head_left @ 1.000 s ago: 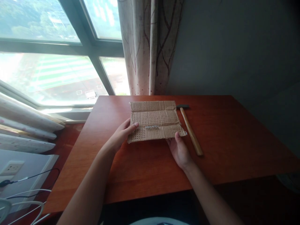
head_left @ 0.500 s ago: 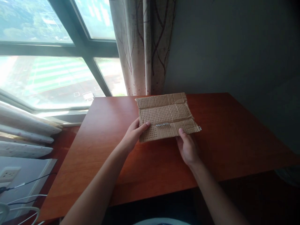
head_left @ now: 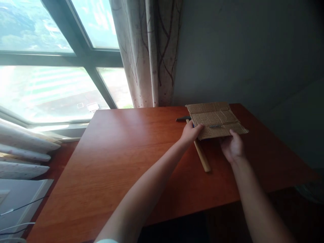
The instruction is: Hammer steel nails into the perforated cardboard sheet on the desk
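A piece of brown cardboard, creased across and punched with rows of small holes, is gripped by both hands above the right part of the table. My left hand closes on its near left corner, thumb on top. My right hand pinches the near edge, the fingers hidden beneath. On the cardboard is a short row of shiny metal bits, too small to name. Beneath it lies a hammer with a wooden handle and a dark head, partly hidden. A bit of blue shows beside my left hand.
The reddish wooden table stands against a grey wall. To the left are a large window, curtains, and cables by the table's left edge.
Both hands have carried the cardboard to the right across the table. The hammer, out of sight before, now shows below the cardboard. The view has shifted slightly.
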Tool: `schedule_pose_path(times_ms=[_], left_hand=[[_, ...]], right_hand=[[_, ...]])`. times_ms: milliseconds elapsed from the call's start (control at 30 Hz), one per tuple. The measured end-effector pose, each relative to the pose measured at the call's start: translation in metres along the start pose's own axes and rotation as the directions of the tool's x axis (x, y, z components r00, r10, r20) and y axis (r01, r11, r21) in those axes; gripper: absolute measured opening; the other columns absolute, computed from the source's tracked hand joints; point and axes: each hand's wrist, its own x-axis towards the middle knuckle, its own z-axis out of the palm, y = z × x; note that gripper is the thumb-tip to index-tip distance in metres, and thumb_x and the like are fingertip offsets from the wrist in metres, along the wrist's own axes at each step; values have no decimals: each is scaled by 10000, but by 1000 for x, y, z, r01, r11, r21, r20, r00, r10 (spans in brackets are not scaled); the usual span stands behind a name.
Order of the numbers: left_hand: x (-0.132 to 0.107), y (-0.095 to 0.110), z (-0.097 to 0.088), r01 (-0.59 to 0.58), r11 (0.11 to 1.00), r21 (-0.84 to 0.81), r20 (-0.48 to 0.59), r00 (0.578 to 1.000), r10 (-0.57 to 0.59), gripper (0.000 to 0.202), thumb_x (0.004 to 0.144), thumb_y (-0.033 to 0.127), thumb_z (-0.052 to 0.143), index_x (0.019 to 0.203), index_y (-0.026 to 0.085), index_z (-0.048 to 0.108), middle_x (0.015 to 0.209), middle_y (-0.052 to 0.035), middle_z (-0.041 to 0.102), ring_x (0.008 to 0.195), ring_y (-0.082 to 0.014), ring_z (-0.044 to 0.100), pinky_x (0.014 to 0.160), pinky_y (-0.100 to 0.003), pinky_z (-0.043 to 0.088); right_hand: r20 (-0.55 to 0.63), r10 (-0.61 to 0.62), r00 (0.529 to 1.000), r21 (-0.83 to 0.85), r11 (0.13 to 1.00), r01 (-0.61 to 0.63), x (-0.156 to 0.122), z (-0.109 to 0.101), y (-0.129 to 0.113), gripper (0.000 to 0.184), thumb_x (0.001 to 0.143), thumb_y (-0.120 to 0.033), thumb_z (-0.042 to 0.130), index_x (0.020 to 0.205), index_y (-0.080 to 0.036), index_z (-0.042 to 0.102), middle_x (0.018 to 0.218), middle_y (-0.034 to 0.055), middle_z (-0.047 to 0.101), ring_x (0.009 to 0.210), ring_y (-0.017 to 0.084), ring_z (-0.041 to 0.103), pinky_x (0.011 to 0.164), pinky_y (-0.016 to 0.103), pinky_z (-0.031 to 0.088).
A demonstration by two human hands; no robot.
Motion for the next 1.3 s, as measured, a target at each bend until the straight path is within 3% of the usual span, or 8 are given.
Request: schedule_pose_path(times_ms=[333,433,600,667,733,800,1000,1300], left_hand=[[11,5,-2,14,995,96,-137,991,-1,388,840,345,686,1183,170,640,1231,-136,690,1132,-283,648,950,-371,530],[-3,11,-13,4,994,110,-158,987,13,441,890,391,634,1270,172,591,1321,-154,636,969,-227,695,778,-310,571],[-45,9,-62,-2,977,213,-194,980,44,341,861,357,655,1127,145,634,1233,-141,657,712,-127,663,621,-241,532],[-66,9,-84,-11,962,272,-192,979,65,260,860,338,643,1025,138,652,1052,-106,702,686,-130,645,621,-241,521],[-87,12,-103,-29,945,326,-163,983,86,215,872,336,623,952,140,663,916,-72,706,700,-144,638,647,-247,515],[-104,18,-117,-48,922,385,-129,986,106,215,885,347,611,854,142,667,813,-45,688,708,-148,621,662,-242,497],[-130,33,-143,-68,580,812,-109,958,264,235,932,267,481,763,157,603,703,-17,636,643,-142,546,632,-243,415],[-132,33,-145,-55,388,920,-42,971,237,163,923,206,478,836,189,615,865,-71,700,758,-200,623,686,-286,419]], right_hand=[[6,39,999,44,998,-39,16,2,15,320,847,-485,566,1059,-260,650,1161,74,673,1123,253,629,901,451,563],[-149,-31,988,-56,998,23,9,-9,12,372,830,-571,595,952,-223,642,1015,87,660,984,251,650,823,441,560],[-402,-297,866,-179,953,243,-40,-7,-2,196,874,-417,566,847,-223,576,843,-9,558,751,130,558,679,266,469],[-234,-395,888,-287,901,325,-68,20,-7,243,906,-407,538,793,-201,598,750,0,565,675,134,532,627,264,436],[168,-304,938,-387,854,346,-92,61,-6,289,961,-400,488,818,-196,634,743,19,605,692,153,563,654,281,452],[508,-117,854,-420,831,364,-106,107,5,285,975,-377,480,816,-199,636,776,32,643,744,166,597,696,284,466],[557,-46,830,-469,807,359,-94,192,71,339,968,-386,402,670,-229,446,630,-9,536,602,147,512,574,262,389],[646,-53,761,-489,737,466,-84,178,82,337,963,-380,445,662,-231,421,616,-21,501,592,145,476,609,280,341]])
